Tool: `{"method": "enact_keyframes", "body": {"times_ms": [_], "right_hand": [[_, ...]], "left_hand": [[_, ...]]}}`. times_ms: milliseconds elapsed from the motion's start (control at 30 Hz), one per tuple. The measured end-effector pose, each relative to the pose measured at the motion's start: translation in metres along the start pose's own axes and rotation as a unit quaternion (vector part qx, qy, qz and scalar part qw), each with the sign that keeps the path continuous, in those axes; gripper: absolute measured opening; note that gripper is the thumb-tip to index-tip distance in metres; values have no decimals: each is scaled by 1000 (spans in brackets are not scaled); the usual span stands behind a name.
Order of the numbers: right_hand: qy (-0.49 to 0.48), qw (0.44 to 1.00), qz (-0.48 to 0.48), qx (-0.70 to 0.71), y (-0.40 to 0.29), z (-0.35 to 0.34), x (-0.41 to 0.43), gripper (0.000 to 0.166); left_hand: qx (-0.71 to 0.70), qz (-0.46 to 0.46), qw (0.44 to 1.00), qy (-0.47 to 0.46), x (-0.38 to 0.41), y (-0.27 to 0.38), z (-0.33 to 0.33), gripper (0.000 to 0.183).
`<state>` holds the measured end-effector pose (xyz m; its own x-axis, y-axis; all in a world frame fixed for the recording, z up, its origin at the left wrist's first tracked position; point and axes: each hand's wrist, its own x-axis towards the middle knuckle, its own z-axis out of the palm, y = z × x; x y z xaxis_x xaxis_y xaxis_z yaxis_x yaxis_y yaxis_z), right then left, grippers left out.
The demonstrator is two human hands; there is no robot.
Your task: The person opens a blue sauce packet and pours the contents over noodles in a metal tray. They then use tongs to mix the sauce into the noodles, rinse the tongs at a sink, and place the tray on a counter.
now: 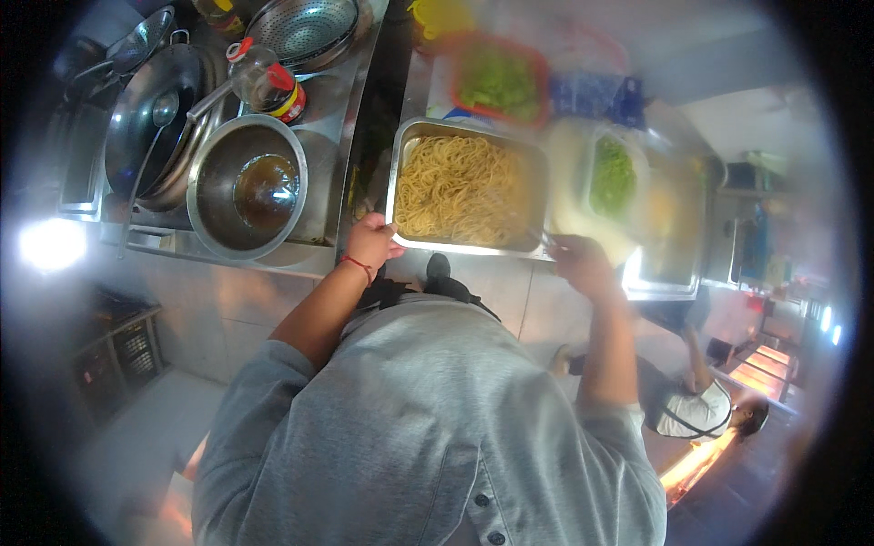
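Observation:
A rectangular stainless steel tray (471,247) holding noodles (457,188) lies in front of me at the counter's edge. My left hand (372,241), with a red cord at the wrist, grips the tray's near left corner. By the near right corner is my right hand (580,263), blurred, with its fingers closed around what looks like a thin utensil whose tip reaches toward the noodles; its kind cannot be told. Left of the tray stands a steel bowl (193,198) with brown liquid (266,191).
A wok (123,147) with a ladle (164,112), a plastic bottle (263,78) and a colander (304,27) stand at left. Beyond the tray is a red-rimmed basket of greens (498,78); chopped greens (613,174) lie at right. Another person (696,406) is at lower right.

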<state>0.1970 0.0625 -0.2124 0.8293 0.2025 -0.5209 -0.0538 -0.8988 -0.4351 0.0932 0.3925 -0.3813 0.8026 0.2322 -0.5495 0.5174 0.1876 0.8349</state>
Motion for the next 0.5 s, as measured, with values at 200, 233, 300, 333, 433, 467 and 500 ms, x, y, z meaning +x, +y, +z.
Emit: {"method": "enact_keyframes", "body": {"times_ms": [200, 233, 300, 333, 433, 467, 500], "right_hand": [[81, 911, -310, -258, 86, 25, 65, 25], [85, 912, -320, -241, 94, 40, 80, 23], [13, 984, -64, 163, 112, 80, 107, 18], [1, 984, -94, 148, 110, 86, 109, 19], [-35, 988, -100, 112, 55, 93, 100, 23], [-44, 990, -83, 102, 27, 93, 92, 25], [3, 990, -137, 40, 2, 99, 86, 26]], "left_hand": [[63, -54, 997, -6, -10, 34, -2, 14], [78, -63, 995, -6, -14, 44, -2, 14], [96, -66, 993, -7, -16, 51, 0, 15], [99, -61, 993, -5, -16, 50, 1, 16], [105, -48, 993, -2, -14, 43, -4, 16], [106, -42, 993, -9, -11, 36, -6, 16], [101, -29, 994, -17, -7, 27, -6, 16]]}}
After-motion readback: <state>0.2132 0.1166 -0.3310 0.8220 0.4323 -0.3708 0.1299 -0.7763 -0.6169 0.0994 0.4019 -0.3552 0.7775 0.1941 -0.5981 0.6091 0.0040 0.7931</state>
